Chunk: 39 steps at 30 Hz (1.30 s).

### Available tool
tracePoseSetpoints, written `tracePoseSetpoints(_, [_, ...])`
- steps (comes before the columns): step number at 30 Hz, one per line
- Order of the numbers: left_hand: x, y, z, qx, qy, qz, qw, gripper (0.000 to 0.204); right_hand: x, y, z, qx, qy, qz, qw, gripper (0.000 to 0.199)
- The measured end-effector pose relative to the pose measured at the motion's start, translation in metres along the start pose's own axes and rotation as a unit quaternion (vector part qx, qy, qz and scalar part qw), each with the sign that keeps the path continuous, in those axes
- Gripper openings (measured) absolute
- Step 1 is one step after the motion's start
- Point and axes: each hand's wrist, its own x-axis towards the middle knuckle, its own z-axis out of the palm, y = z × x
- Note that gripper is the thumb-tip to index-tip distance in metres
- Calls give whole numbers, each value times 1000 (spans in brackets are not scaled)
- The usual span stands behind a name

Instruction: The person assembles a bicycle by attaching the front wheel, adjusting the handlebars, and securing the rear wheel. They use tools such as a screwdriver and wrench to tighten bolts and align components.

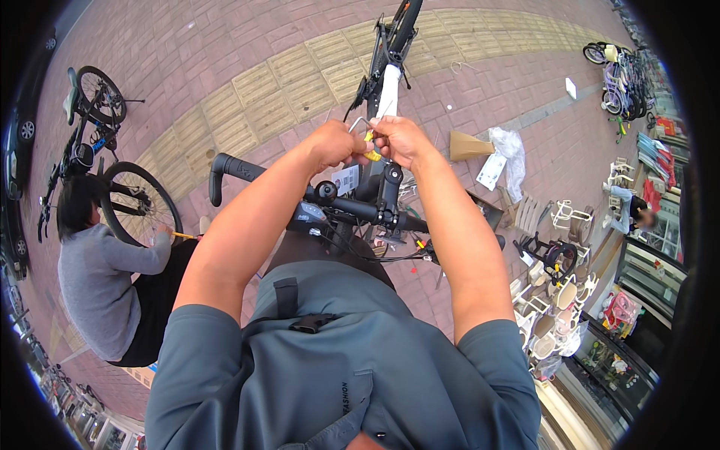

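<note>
My left hand [330, 142] and my right hand [399, 140] meet above a bicycle's stem. Both grip a small yellow-handled tool set [370, 147] with a bent metal hex key [358, 123] sticking out to the upper left. Below them runs the black handlebar [247, 172] with its grip at the left. The white and black bicycle frame [389, 82] stretches away from me over the red brick pavement.
At the left a person in a grey top [97, 285] crouches by another bicycle wheel [139, 202]. Cardboard [469, 145], plastic wrap [512, 154] and small parts lie on the ground at the right. Children's bicycles [622, 75] and white baskets [551, 307] line the right side.
</note>
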Motion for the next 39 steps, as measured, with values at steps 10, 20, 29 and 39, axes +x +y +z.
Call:
tracePoseSetpoints(10, [-3,10,1,39,-44,-78,995,30,14,2,-1,-31,12,53,998,14])
tracePoseSetpoints(20, [-7,13,15,104,-50,-49,992,44,38,7,-7,83,11,92,992,23])
tracePoseSetpoints(29, [2,4,18,197,-26,53,979,41,11,-25,-9,134,23,-85,987,22])
tracePoseSetpoints(39, [8,3,19,286,-36,120,950,36,-7,-27,2,58,72,-131,987,17])
